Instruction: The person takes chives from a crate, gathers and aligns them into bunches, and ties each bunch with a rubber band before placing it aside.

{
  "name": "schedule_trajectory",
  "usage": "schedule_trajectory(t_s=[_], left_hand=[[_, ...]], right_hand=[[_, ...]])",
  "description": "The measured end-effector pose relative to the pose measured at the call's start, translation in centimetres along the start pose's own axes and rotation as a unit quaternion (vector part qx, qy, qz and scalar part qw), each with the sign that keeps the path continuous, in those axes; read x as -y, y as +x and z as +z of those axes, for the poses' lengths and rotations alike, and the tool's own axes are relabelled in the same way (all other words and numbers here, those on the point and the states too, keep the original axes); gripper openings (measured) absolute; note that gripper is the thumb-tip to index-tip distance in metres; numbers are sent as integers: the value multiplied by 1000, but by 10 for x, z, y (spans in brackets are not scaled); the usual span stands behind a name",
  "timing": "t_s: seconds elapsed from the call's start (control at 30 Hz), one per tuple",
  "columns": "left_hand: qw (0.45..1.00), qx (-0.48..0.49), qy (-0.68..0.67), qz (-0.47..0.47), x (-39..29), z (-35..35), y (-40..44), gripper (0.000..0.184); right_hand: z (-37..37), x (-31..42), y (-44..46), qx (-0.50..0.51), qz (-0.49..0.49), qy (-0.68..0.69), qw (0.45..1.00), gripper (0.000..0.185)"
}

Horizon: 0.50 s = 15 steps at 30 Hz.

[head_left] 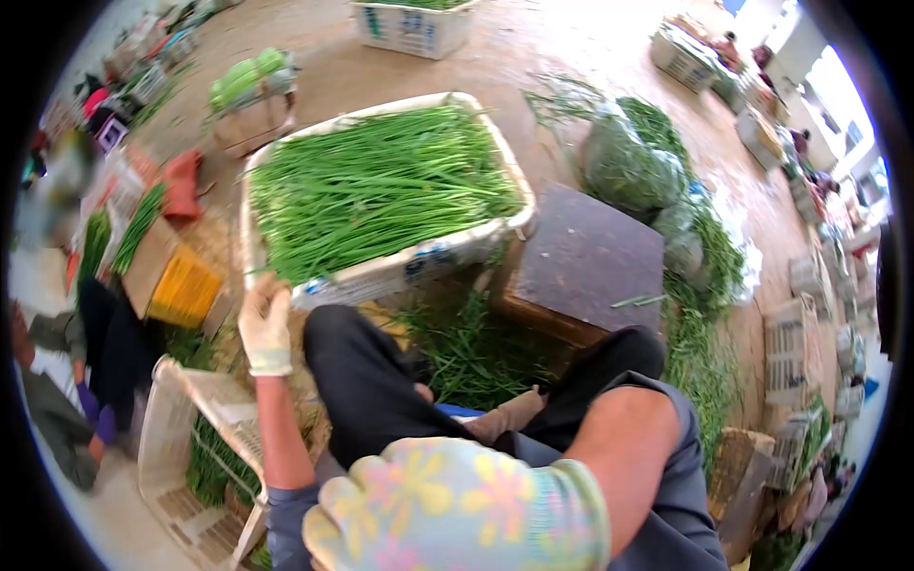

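My left hand [267,325], in a pale work glove, is at the near left corner of a white plastic crate [376,278]. Long green stalks [381,181] fill that crate, lying roughly side by side. The glove's fingertips touch or nearly touch the crate's rim; whether they grip anything is unclear. Close to the camera, my right hand [428,504] wears a pale glove with yellow and pink flowers. Its fingers are curled at the lower middle of the view, and what they hold, if anything, is hidden.
A dark-topped wooden box [595,252] stands right of the crate, beside bagged greens [633,167]. Another white crate [200,509] is at lower left. A co-worker in purple gloves [100,419] sits at far left. Loose greens [486,347] lie on the floor before my legs.
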<state>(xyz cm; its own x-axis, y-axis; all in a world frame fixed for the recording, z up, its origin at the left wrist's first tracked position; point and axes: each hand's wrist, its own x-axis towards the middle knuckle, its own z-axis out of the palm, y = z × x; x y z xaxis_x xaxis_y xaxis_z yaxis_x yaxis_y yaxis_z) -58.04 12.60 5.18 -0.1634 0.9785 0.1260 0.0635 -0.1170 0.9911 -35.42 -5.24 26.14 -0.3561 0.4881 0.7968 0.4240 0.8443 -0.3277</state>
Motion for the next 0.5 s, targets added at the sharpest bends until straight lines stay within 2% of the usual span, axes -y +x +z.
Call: schedule_trajectory(t_s=[0.1,0.17,0.2,0.23,0.27,0.3,0.37,0.4,0.43,0.47,0.5], left_hand=[[993,99,-16,62,-33,82,29,35],[986,168,4,6,-23,124,40,32],[976,213,-13,-52,1,140,43,31],[959,258,-32,-110,19,153,43,30],[920,325,209,-68,18,164,36,30],[818,371,439,-25,18,174,29,30],[711,465,527,0,25,179,11,34],[699,508,503,1,25,182,8,35],[685,548,480,4,25,185,9,36],[706,553,442,0,25,185,12,36],[724,560,402,-6,26,184,15,37]], right_hand=[[-22,-22,21,293,112,-1,950,14],[-8,-101,2,323,72,5,944,14],[-5,-143,-7,304,92,-28,948,13],[1,-195,-26,343,173,-22,923,15],[6,-250,-49,353,204,-8,913,22],[2,-285,-62,370,293,-57,880,30],[9,-344,-92,375,296,-215,852,46],[15,-356,-94,379,291,-215,852,46],[23,-367,-97,381,260,-240,854,58],[33,-378,-96,381,228,-263,856,71],[45,-387,-96,426,204,-287,833,89]])
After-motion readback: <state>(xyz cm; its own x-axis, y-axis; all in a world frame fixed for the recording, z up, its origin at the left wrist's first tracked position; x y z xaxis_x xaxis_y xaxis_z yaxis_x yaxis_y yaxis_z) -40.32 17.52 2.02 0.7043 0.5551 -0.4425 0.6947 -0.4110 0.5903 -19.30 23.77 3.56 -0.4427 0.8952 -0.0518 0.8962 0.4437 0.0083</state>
